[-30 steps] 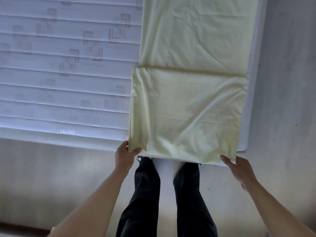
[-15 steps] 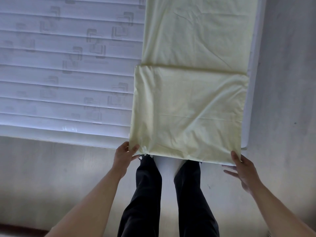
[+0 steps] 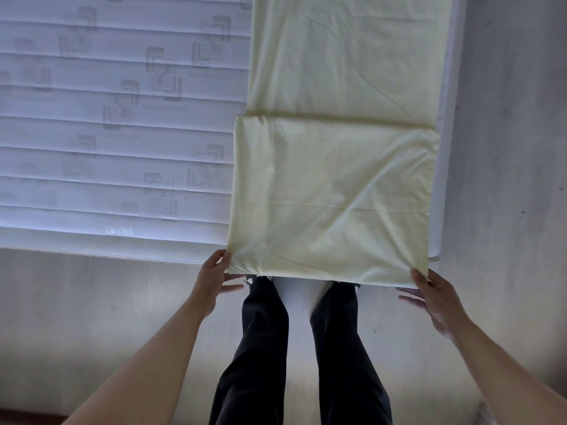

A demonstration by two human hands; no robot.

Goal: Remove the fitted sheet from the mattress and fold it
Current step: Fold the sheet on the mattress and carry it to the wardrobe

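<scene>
Two hands hold the near corners of a pale yellow sheet (image 3: 334,194), folded into a long strip lying on the bare mattress (image 3: 116,142). The left hand (image 3: 213,282) pinches the left corner, thumb on top, fingers underneath. The right hand (image 3: 435,297) pinches the right corner likewise. Dark trousers (image 3: 343,348) show below the fingers.

Bare forearms (image 3: 153,360), black trousers (image 3: 264,348), white socks (image 3: 299,294).
</scene>
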